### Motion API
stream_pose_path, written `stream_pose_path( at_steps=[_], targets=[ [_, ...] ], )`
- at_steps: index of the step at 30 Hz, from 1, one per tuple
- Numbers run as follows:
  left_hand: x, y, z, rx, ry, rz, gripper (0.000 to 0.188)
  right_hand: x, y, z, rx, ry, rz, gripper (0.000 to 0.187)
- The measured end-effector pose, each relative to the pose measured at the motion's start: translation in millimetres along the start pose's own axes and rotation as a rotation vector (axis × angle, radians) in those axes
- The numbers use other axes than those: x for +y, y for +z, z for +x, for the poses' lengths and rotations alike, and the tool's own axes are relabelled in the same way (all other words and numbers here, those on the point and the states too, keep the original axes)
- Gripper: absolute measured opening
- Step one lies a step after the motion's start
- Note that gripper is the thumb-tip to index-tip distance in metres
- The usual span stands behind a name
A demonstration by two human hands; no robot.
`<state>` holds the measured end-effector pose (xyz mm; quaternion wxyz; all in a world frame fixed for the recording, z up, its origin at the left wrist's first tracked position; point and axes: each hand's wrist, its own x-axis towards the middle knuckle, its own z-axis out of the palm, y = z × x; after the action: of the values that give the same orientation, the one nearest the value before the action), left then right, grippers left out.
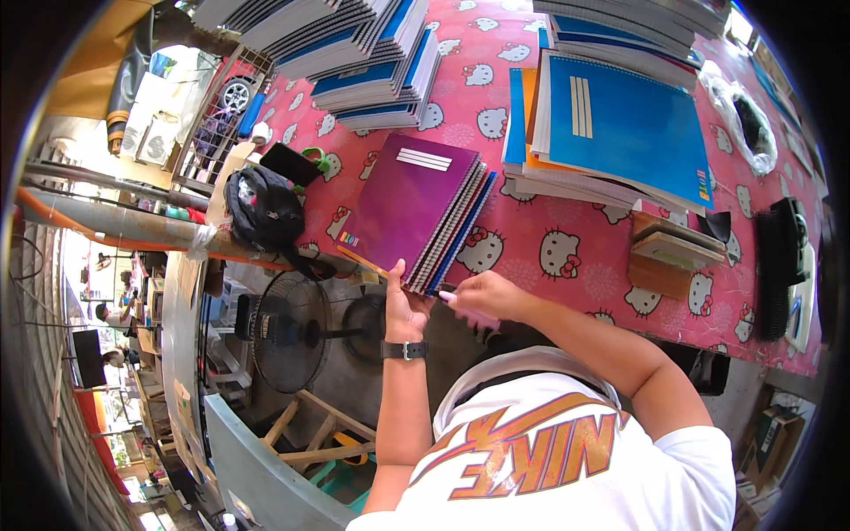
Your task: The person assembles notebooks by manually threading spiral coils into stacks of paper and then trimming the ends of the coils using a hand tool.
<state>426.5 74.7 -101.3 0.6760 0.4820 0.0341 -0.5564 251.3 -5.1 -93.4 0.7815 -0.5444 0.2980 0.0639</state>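
Note:
A small stack of spiral-bound notebooks, topped by a purple notebook (403, 195), lies slanted at the near edge of the table, its coil bindings facing right. My left hand (407, 305) grips the stack's near corner, thumb on the cover and fingers partly hidden beneath. Closed around a pink-handled tool with a dark tip (467, 311) is my right hand (491, 296). The tool's tip is at the near ends of the coils; its exact kind is too small to make out.
A pink patterned cloth (522, 226) covers the table. Tall notebook stacks (376, 84) rise at the back, blue notebooks (620, 124) at right. Wooden blocks (668, 257) and a black brush (779, 265) lie farther right. A black bag (261, 208) and fan (288, 332) are left.

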Motion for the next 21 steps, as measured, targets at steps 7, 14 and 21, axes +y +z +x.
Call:
stream_pose_path(
  at_steps=[7, 14, 21],
  targets=[
    [2, 1, -4, -0.012, 0.016, 0.009, 0.032, 3, 22, -18, 0.714, -0.803, -1.038, 0.034],
    [-2, 2, -3, -0.019, -0.007, 0.004, 0.032, 2, 12, -13, 0.339, -0.441, -0.546, 0.030],
    [-2, 10, -9, 0.030, 0.006, 0.009, 0.031, 14, 11, -18, 0.529, -0.601, -0.676, 0.029]
  ],
)
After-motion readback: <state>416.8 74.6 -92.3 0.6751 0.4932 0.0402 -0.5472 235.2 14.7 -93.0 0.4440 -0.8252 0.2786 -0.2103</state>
